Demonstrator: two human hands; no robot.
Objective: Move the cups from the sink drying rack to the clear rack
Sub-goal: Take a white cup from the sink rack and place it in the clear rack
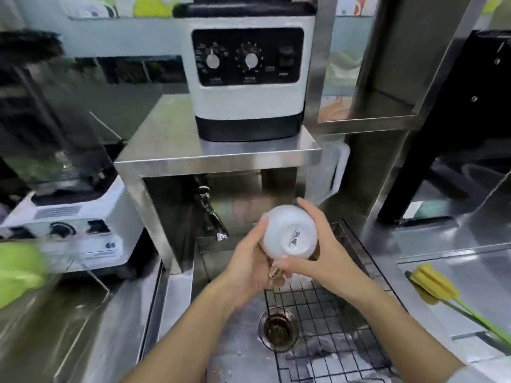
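Now cup [287, 230] betw. both hands, above rack [331, 313].

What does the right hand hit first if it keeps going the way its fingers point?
The right hand already wraps the white cup, fingers aimed up-left. Past the cup, probably the steel shelf leg behind the sink; depth is unclear.

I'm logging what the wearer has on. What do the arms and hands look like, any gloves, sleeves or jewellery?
Both hands, left hand and right hand, are bare, without gloves. No rings or watch show. The forearms are uncovered; a light sleeve edge appears only at the right arm's upper end.
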